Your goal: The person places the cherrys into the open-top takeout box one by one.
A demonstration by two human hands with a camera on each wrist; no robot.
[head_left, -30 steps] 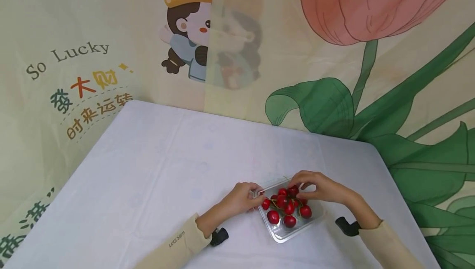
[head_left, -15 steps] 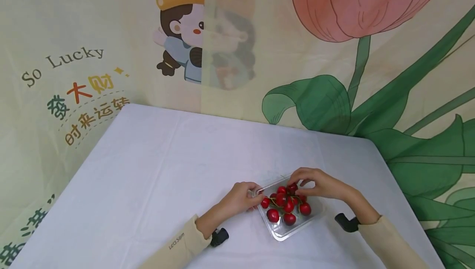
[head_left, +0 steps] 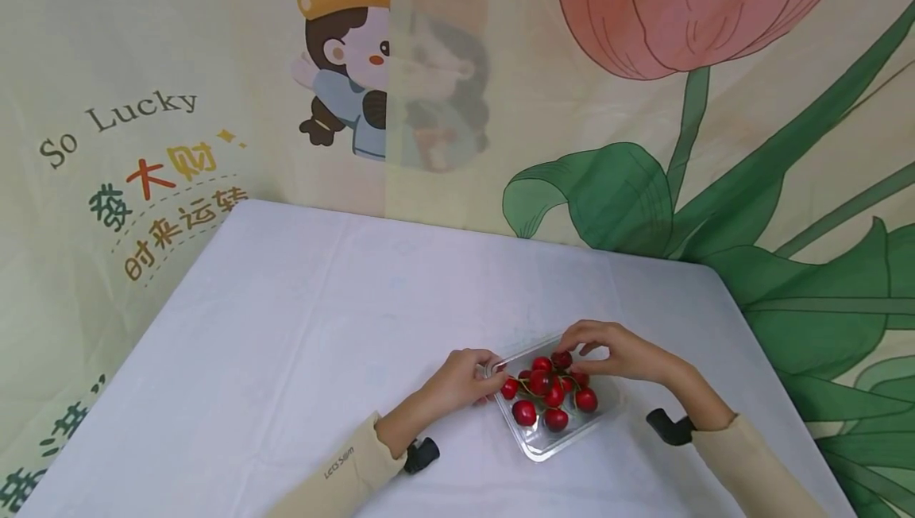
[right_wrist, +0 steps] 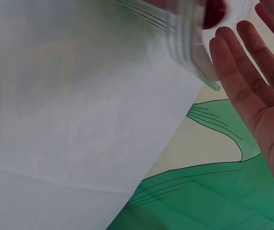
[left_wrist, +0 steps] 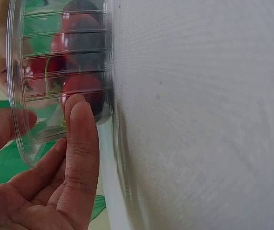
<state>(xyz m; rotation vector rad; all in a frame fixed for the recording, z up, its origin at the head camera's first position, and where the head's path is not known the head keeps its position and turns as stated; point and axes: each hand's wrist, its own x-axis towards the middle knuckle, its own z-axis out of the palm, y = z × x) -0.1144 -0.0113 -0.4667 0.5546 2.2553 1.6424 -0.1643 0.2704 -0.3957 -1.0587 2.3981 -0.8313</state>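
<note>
A clear plastic tray (head_left: 532, 453) with ridged walls sits on the white table, holding several red cherries (head_left: 554, 395) with green stems. My left hand (head_left: 457, 379) pinches its left corner. In the left wrist view the thumb (left_wrist: 24, 120) lies over the rim and the fingers (left_wrist: 82, 153) press the outer wall. My right hand (head_left: 618, 351) hovers over the far right corner, its fingertips beside a dark cherry (head_left: 561, 360). In the right wrist view its fingers (right_wrist: 233, 72) look spread and fairly straight, close to the tray's rim. No cherry shows between them there.
The white table covering (head_left: 322, 327) spreads around the tray. A printed cloth backdrop (head_left: 457, 192) with a tulip and a cartoon figure hangs behind it. Black wrist devices (head_left: 422, 455) sit at both sleeve cuffs.
The head view has shifted slightly, so the scene sits a little further left. Both hands keep nearly the same places on and over the tray; the cherries look unmoved.
</note>
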